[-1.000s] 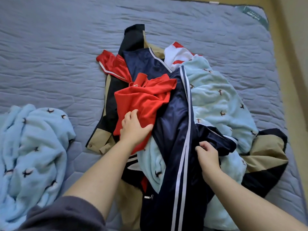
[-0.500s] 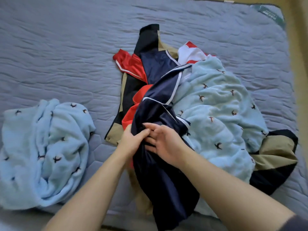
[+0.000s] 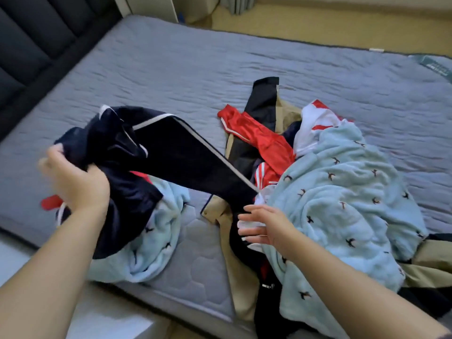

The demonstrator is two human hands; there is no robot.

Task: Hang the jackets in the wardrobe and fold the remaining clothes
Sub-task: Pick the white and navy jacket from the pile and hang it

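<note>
Right hand: the right hand [image 3: 263, 227] is held spread and empty at the near edge of the mattress [image 3: 171, 69], fingers apart, beside the trailing end of the navy jacket [image 3: 156, 152]; half a second ago it was closed together with the left on that cloth.
Left hand: the left hand [image 3: 78, 182] is clenched on a bunched end of the navy jacket, raised over the near left part of the mattress.
Change: the navy jacket has been pulled leftward out of the pile [image 3: 330, 192]; one jacket is judged nearly freed for hanging.
Long axis: the jacket is stretched from the left hand, rightward and nearer, to the pile, white stripe along its upper edge.
Beneath: a pale blue fleece [image 3: 156, 243] lies under it.
Farther: a red garment [image 3: 259, 135] is left on the pile.
</note>
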